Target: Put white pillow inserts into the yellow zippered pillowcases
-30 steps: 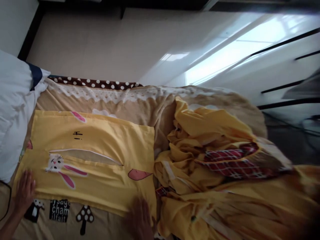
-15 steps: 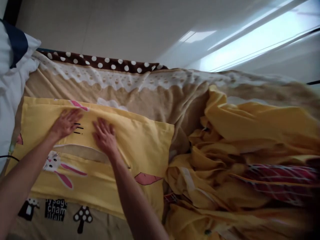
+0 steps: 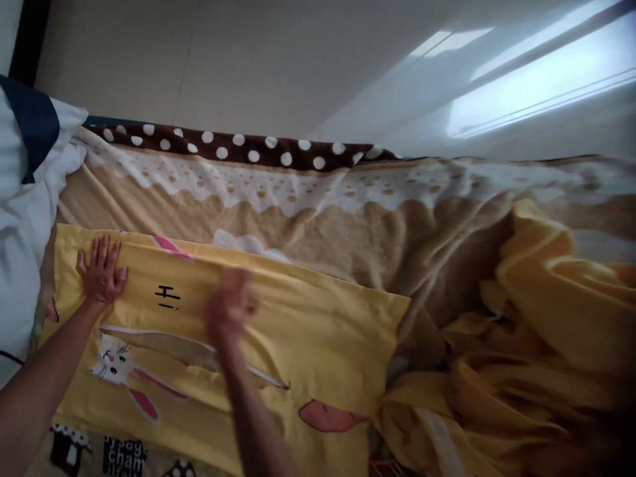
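A yellow pillowcase (image 3: 308,331) printed with a white rabbit and a carrot lies flat on a tan bed cover (image 3: 348,232). My left hand (image 3: 102,271) lies flat on its far left corner, fingers spread. My right hand (image 3: 229,306) rests on the pillowcase's upper middle; it is smeared by motion and its fingers do not show clearly.
A white quilt with a dark blue patch (image 3: 24,199) bulges at the left. Crumpled yellow bedding (image 3: 536,358) is heaped at the right. A brown polka-dot edge (image 3: 248,149) runs along the bed's far side, with pale floor beyond.
My left hand has slid left to the pillowcase's corner. My right hand has shifted slightly right along the top part. The view has turned left and closer.
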Demonstrator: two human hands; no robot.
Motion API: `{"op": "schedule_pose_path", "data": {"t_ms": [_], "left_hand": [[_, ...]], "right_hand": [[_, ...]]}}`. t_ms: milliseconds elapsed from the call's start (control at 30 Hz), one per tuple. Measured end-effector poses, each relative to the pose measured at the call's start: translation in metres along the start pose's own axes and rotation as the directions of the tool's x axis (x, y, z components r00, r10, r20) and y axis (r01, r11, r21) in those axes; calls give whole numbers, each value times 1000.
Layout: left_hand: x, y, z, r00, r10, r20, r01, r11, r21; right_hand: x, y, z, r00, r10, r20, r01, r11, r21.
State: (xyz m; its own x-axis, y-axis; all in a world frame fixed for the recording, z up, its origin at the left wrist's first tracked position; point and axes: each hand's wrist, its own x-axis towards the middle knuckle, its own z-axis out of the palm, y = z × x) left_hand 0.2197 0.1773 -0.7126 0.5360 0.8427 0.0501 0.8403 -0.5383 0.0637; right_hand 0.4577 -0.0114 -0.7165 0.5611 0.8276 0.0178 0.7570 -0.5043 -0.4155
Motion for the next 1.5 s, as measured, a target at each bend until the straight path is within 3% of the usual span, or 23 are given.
{"op": "schedule_pose_path", "data": {"t_ms": [67,100,167,200,267,367,467,533,567,633,700,800,867,933,967,1033,1233,1333,1400,1433,1500], "left_hand": [[0,-1,-1,1000,6,-5,-5,1000,25],[0,-2,-1,1000,5,-3,-5,1000,30],[0,-2,-1,1000,-10,5,10,999,30],[0,-2,-1,1000,-19,7,19,999,28],[-1,-2,0,1000,-26,11,25,999,22],[-2,-2,1,1000,-21,19,21,1000,-1],[-2,-2,2,1000,-25,17,25,1000,-16],[-2,-2,2,1000,-22,14,22,1000,-14],[-1,-2,2,1000,-20,10,20,1000,-14],[-1,-2,2,1000,-12,2,12,1000,-20],[-1,-2,2,1000,5,-9,-6,1000,-22],[0,-4,1,999,25,-22,-25,1000,-7],[2,-5,0,1000,20,-24,-20,1000,11],[4,-7,0,1000,14,-23,-13,1000,28],[6,-7,0,1000,16,-25,-15,999,32],[8,-6,-1,999,21,-31,-21,1000,21],[8,-1,-5,1000,-16,-1,16,999,-42],[14,0,-8,1000,-7,13,8,997,-72],[18,2,-13,999,0,32,3,995,-96],[17,4,-17,999,-6,41,11,995,-103],[5,13,-27,999,-29,29,32,994,-106]], "right_hand": [[3,-85,24,961,-256,100,241,959,147],[6,-112,33,929,-346,128,314,924,219],[15,-128,40,899,-412,148,359,888,288],[20,-117,38,905,-398,151,347,896,278],[29,-61,26,943,-307,132,280,941,188],[30,59,-5,992,-117,40,119,992,-32],[17,162,-38,1000,-4,-14,2,986,-165],[5,195,-52,999,48,-19,-51,973,-223],[0,196,-54,996,72,-45,-81,967,-243],[-11,167,-49,988,84,-128,-112,965,-236],[-23,100,-32,985,20,-172,-46,987,-153],[-40,-33,5,984,-169,57,162,980,115],[-43,-104,26,927,-319,196,250,917,310],[-41,-134,37,906,-352,237,244,889,389],[-40,-132,37,908,-344,240,233,890,393],[-39,-95,30,924,-300,236,211,916,340],[-55,125,-33,981,-116,155,114,993,20],[-67,201,-61,993,-12,119,20,997,-68],[-73,213,-69,993,85,79,-78,993,-87],[-77,205,-70,991,127,44,-123,989,-79],[-86,165,-68,990,134,-32,-134,991,-15]]}}
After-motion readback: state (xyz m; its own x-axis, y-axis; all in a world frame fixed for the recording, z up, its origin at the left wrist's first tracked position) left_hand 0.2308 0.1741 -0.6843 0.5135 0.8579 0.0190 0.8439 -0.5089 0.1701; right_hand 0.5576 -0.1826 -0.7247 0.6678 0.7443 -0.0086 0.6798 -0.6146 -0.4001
